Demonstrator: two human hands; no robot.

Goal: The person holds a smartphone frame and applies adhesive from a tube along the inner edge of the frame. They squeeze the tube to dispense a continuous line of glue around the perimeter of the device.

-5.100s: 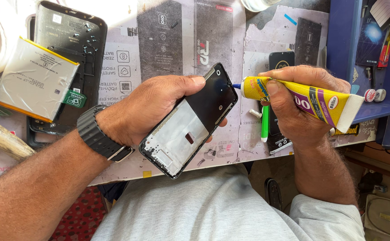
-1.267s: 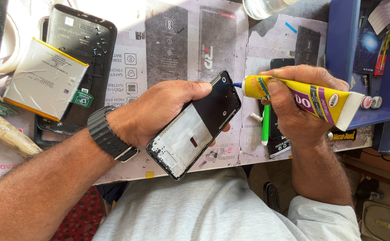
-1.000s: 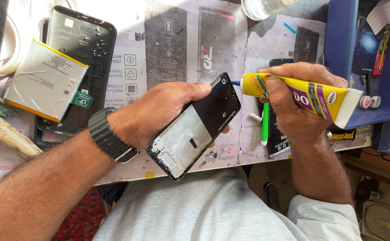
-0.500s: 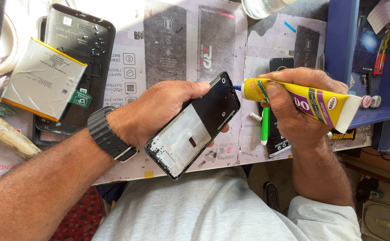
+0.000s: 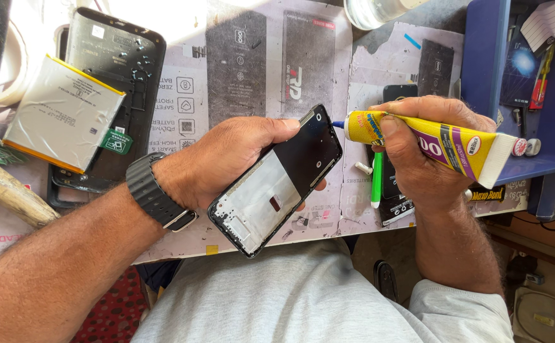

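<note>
- Two bare hands work close together over the worktop (image 5: 239, 70), just above the person's lap.
- The left hand (image 5: 226, 159) is wrapped around a phone frame (image 5: 277, 171), with the thumb along its far edge and the fingers curled under it.
- This phone frame is black, tilted, and shows its inner side, pale at the near end and dark at the far end.
- A black watch (image 5: 156, 197) sits on the left wrist.
- The right hand (image 5: 417, 159) is closed tight around a yellow glue tube (image 5: 430, 140), and the thumb presses on the front of the tube.
- The tube's blue tip (image 5: 338, 124) is right at the far right corner of the phone frame; I cannot tell if it touches.
- A green pen-like tool (image 5: 376, 181) lies on the worktop just under the right hand.
- Far to the left lies a black phone back (image 5: 125, 57), and a flat silver battery (image 5: 61, 114) rests partly on top of it.
- A wooden stick (image 5: 7, 194) lies at the left edge, near the battery.
- A blue tray (image 5: 480, 63) stands at the far right with small things inside.
- The person's grey shirt (image 5: 303, 298) fills the near side.
</note>
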